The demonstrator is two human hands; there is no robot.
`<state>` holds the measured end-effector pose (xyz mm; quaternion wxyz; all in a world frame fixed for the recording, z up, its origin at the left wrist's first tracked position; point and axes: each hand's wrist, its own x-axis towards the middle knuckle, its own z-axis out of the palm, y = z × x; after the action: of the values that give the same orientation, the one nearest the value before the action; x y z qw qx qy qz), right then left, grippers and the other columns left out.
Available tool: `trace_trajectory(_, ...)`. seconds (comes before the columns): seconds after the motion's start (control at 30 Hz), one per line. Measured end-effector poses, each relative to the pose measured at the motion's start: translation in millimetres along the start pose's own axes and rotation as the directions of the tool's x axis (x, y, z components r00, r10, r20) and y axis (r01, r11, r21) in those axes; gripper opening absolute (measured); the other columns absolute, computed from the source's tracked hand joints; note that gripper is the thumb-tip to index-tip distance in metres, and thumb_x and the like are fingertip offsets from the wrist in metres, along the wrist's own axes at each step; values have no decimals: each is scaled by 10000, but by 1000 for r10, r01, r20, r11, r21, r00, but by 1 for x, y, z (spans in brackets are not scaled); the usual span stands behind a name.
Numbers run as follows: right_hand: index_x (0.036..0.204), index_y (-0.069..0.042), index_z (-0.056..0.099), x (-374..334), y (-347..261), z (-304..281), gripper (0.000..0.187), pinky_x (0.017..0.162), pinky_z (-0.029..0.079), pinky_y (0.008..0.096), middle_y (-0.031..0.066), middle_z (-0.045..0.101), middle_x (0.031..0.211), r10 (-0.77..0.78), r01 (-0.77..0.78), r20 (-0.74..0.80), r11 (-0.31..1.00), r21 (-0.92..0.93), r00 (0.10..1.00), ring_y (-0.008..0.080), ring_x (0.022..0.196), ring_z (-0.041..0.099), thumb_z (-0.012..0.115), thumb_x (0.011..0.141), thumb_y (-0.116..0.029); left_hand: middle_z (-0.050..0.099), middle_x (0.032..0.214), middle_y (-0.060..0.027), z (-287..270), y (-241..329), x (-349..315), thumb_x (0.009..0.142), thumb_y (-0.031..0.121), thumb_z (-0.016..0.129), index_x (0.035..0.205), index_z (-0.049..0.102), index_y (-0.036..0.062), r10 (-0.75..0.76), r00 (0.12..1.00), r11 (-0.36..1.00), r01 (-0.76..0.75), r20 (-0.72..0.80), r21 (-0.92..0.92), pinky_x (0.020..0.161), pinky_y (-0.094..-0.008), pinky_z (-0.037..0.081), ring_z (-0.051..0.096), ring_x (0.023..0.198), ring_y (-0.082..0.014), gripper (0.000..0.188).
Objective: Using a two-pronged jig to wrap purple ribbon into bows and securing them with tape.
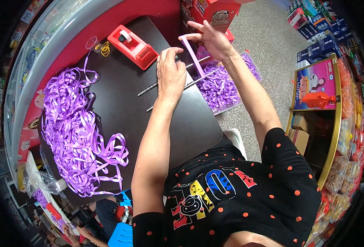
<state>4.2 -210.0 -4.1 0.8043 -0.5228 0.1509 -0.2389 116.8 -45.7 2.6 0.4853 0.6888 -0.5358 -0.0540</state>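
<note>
My left hand (171, 76) rests at the dark table's right edge, fingers closed over two thin metal rods (150, 89) lying side by side and jutting past the edge. Beyond the edge, my right hand (216, 42) is raised. It holds a flat purple ribbon (193, 55) at its fingertips, with the other fingers spread apart. That ribbon slants down to the rods and meets them; whether it wraps around them is too small to tell. Below the rods stands a clear bin (225, 110) full of short purple ribbon pieces (217, 88).
A big tangled heap of purple ribbon (75, 131) covers the left of the table (149, 136). Further back are a red tape dispenser (133, 47), yellow rubber bands (105, 49) and a clear cup (93, 43). A red box (211, 14) stands behind the bin; packed shelves (314, 82) are at right.
</note>
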Motion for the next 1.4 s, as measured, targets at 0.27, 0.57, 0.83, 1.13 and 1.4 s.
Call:
trace_trajectory(0.27, 1446, -104, 289, 3, 28, -11, 626, 989, 390, 382, 204, 587, 1222, 114, -112, -17, 989, 97, 993, 264, 1133, 545, 265, 983, -525, 572, 1130, -130, 1, 2, -1, 750, -17, 488, 1033, 631, 61, 53, 994, 998, -57, 94, 41, 968, -405, 385, 510, 1111, -303, 326)
trace_trajectory(0.57, 1461, -59, 260, -48, 86, -33, 609, 939, 421, 307, 112, 673, 1054, 88, -135, -173, 951, -278, 981, 177, 984, 607, 353, 993, -437, 556, 1222, -108, 6, 1, -2, 788, 37, 479, 981, 699, 103, 60, 977, 988, -87, 204, 128, 1002, -405, 348, 465, 1188, -283, 300)
trace_trajectory(0.83, 1187, -8, 543, -153, 62, 55, 392, 1003, 348, 323, 89, 603, 1101, -250, 55, -316, 855, -516, 915, 172, 1074, 543, 351, 1006, -298, 580, 1179, -131, 2, -1, -2, 777, 31, 496, 928, 716, 95, 30, 986, 999, -34, 161, 23, 1003, -408, 358, 486, 1160, -304, 274)
trace_trajectory(1.13, 1118, -8, 557, -156, 37, 80, 362, 953, 398, 306, 104, 613, 1064, -287, 91, -339, 865, -493, 896, 176, 1051, 556, 381, 1010, -305, 584, 774, -143, -28, 60, -20, 703, -102, 397, 840, 546, -43, -482, 705, 319, 695, 521, -645, 572, -215, 442, 566, 675, -178, 210)
trace_trajectory(1.4, 1071, -15, 568, -145, 21, 75, 345, 809, 464, 278, 77, 637, 938, -248, 37, -398, 883, -468, 883, 151, 907, 613, 422, 1000, -319, 542, 1125, -88, 8, 89, -71, 998, 381, 365, 1186, 480, 111, -325, 483, -379, 721, 813, -581, 952, -396, 374, 489, 1077, -205, 349)
